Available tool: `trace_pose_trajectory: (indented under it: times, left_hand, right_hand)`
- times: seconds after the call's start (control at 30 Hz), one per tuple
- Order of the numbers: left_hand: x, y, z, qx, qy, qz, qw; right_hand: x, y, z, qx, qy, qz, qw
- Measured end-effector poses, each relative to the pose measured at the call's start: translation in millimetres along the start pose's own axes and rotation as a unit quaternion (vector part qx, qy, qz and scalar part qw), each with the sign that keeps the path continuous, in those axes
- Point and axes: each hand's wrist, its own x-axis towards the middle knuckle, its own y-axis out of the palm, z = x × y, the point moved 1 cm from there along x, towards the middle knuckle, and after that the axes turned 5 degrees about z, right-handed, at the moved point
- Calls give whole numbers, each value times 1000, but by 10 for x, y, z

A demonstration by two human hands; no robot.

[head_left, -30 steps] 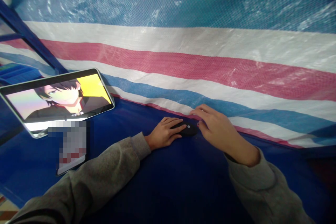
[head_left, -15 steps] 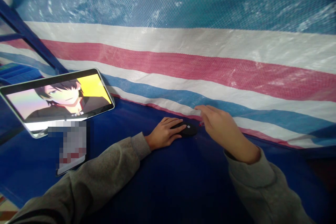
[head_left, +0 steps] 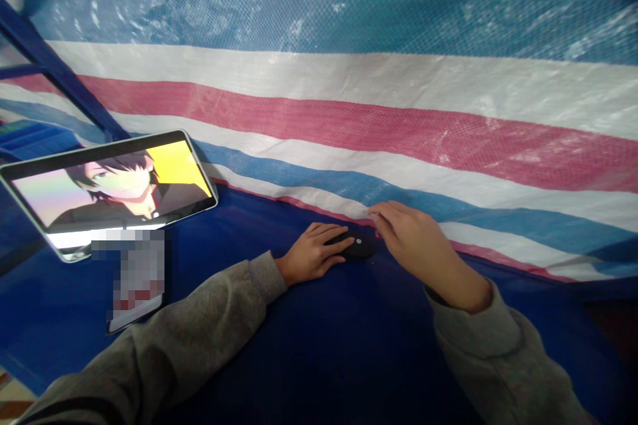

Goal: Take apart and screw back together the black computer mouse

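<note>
My left hand (head_left: 316, 254) rests over a black computer mouse (head_left: 359, 247) on the dark blue surface, its fingers lying across the mouse. A small light dot shows on the mouse's upper side. Just right of the mouse, my right hand (head_left: 413, 236) is raised, its thumb and fingertips pinched together in front of the striped tarp's lower part. A tiny reddish bit (head_left: 377, 235) shows below those fingertips; whether it is held cannot be made out. Both arms wear grey sleeves.
A tablet (head_left: 215, 199) with an animated picture on its screen stands tilted at the left. Before it lies a phone-like device (head_left: 137, 314), mostly blurred out. Behind the blue surface (head_left: 309, 339) hangs a striped tarp (head_left: 323, 123). A blue metal frame (head_left: 64, 80) is at far left.
My right hand's fingertips have shifted very slightly and now look more closed together. The left hand stays on the computer mouse. On the tablet, the small caption text is gone.
</note>
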Motion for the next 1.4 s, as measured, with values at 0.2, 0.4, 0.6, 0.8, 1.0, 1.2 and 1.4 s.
trace_pose_trajectory:
  times: [0.2, 0.4, 0.6, 0.8, 1.0, 1.2, 1.4]
  left_hand:
    - [5, -10, -3, 1, 4, -3, 1000]
    - [-4, 0, 0, 1, 4, -2, 1000]
    - [-7, 3, 5, 0, 2, 2, 1000]
    - [-6, 5, 7, -1, 3, 1, 1000]
    - [-2, 0, 6, -2, 4, 3, 1000]
    - [-3, 0, 6, -2, 6, -2, 1000]
    - [-2, 1, 7, 5, 12, -2, 1000]
  right_hand:
    - [-4, 2, -25, 3, 8, -1, 1000]
    - [-3, 4, -9, -8, 7, -7, 1000]
    - [3, 10, -18, 1, 3, -9, 1000]
    - [-1, 3, -12, 3, 18, -4, 1000]
    - [-2, -1, -11, -4, 20, 12, 1000]
    - [5, -1, -8, 21, -2, 6, 1000]
    - [10, 22, -32, 20, -3, -8, 1000]
